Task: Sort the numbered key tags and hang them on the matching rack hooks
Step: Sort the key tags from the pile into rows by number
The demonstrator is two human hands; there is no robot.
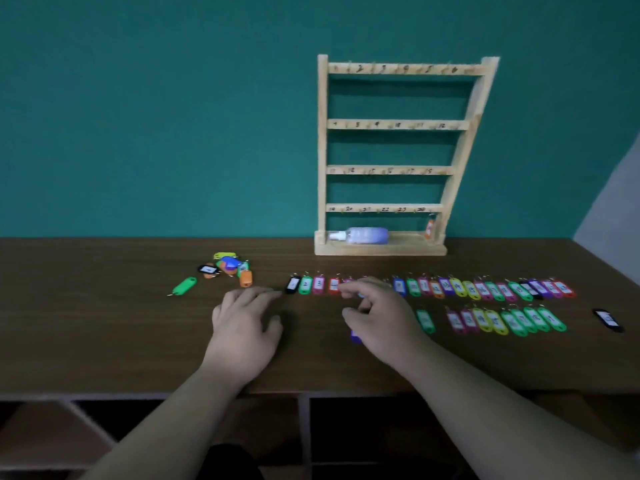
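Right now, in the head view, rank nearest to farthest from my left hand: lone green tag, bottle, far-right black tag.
1. Lone green tag, just left of the left hand.
2. Bottle, behind, on the rack base.
3. Far-right black tag, far off right.

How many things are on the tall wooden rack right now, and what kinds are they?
Pale purple plastic spray bottle, lying on the base of the wooden rack: 1
Orange plastic key tag, hanging under the bottom rail: 1
Total: 2
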